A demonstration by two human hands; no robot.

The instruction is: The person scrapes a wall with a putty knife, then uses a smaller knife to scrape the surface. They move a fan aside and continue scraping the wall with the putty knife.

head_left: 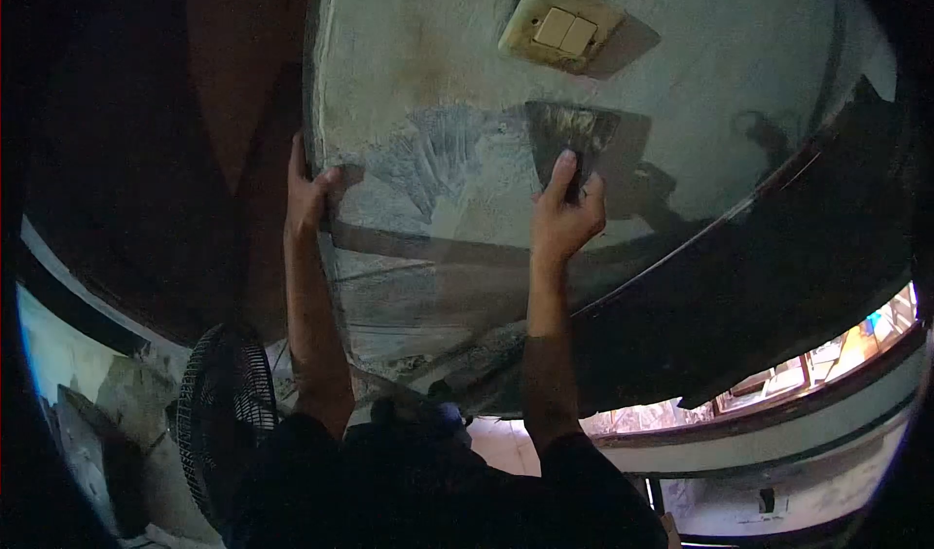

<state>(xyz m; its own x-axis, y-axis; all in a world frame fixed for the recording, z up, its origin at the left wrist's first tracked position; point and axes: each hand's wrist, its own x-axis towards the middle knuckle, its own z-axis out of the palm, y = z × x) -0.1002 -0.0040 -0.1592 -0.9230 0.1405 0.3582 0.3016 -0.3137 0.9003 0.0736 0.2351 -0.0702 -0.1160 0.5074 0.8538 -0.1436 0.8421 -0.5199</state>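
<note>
My right hand (567, 220) is closed around the handle of a putty knife (570, 128), thumb uppermost. Its wide, smeared blade points up and lies against or very close to the pale wall (467, 23); the exact contact cannot be made out. Left of the blade, a rough grey patch with fan-shaped streaks (438, 155) marks the wall's surface. At the wall's left edge, my left hand (309, 194) rests with fingers stretched up along the corner and thumb apart on the wall's face.
Above the blade is a light switch plate (562, 25) with two rockers. A black fan (229, 408) stands at lower left, close to my left arm. Dark brown surface (238, 53) borders the wall's left edge. A bright opening (778, 379) shows at lower right.
</note>
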